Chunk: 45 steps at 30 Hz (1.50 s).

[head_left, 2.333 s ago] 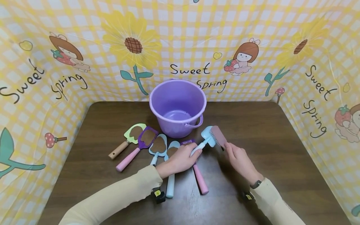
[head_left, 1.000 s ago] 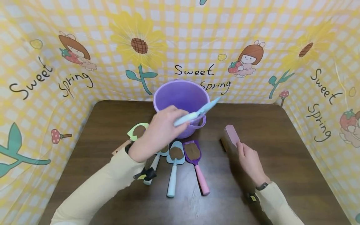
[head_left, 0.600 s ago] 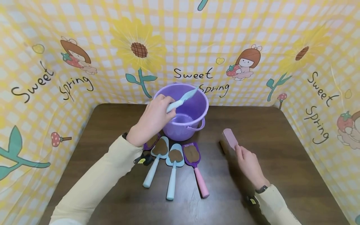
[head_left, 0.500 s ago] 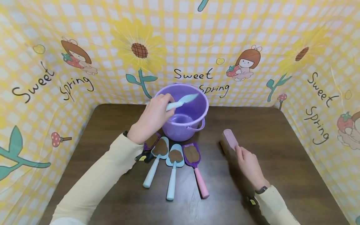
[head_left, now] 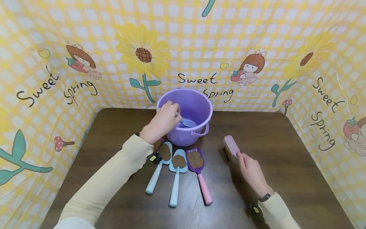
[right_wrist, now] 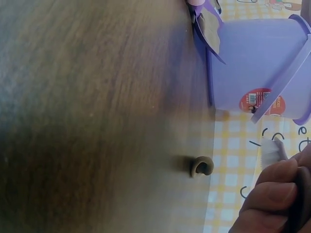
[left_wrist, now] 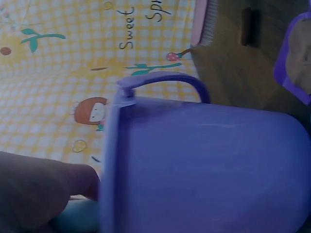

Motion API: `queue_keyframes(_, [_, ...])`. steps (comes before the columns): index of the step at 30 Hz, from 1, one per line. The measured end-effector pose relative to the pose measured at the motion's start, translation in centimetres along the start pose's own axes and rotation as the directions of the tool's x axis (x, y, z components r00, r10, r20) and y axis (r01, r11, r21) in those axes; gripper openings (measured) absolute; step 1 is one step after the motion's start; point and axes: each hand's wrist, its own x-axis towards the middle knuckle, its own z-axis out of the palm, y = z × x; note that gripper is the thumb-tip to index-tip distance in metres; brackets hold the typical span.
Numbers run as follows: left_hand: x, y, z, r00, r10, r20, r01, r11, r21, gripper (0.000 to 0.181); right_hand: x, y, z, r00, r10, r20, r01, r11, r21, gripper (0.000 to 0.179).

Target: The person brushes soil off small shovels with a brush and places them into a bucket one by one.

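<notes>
Above the purple bucket (head_left: 184, 136), my left hand (head_left: 163, 120) pinches the handle of a light blue hand shovel. The shovel's blade (head_left: 187, 122) points down inside the bucket. In the left wrist view the fingers hold the light blue handle (left_wrist: 80, 216) at the bucket's rim. My right hand (head_left: 253, 173) grips a pink bristle brush (head_left: 232, 145) just above the table, right of the bucket. In the right wrist view the brush's pale bristles (right_wrist: 272, 150) show beyond the curled fingers.
In front of the bucket lie two light blue shovels (head_left: 175, 184) (head_left: 155, 178) and a purple one with a pink handle (head_left: 203, 187), their heads brown inside. My left arm hides things at the left. A small brown curved piece (right_wrist: 202, 167) lies below the brush.
My left hand has carried the light blue shovel from beside the brush over to the bucket and lowered its blade inside. The right hand still holds the brush, lower and away from the shovel.
</notes>
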Motion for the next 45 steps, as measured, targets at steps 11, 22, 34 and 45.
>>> queue_keyframes(11, [0.0,-0.3,1.2,0.998,0.021,-0.059,-0.016,0.997,0.078,0.020,-0.2,0.1,0.3,0.999,-0.025,0.036,0.027,0.998,-0.048,0.038])
queue_keyframes(22, [-0.3,-0.5,0.5,0.999,0.002,-0.048,0.007,0.982,0.189,0.017,0.2,-0.2,0.2,0.997,-0.076,0.027,0.078,0.996,-0.054,0.037])
queue_keyframes(34, [-1.5,-1.0,0.4,0.996,-0.002,-0.093,0.018,0.985,0.174,0.015,-0.1,-0.3,0.4,0.996,-0.071,0.052,0.074,0.996,-0.045,0.035])
queue_keyframes(45, [-3.5,0.5,1.7,0.814,0.332,-0.476,-0.260,0.942,0.212,0.011,0.0,-0.7,0.1,0.996,-0.076,0.056,0.077,0.997,-0.020,0.036])
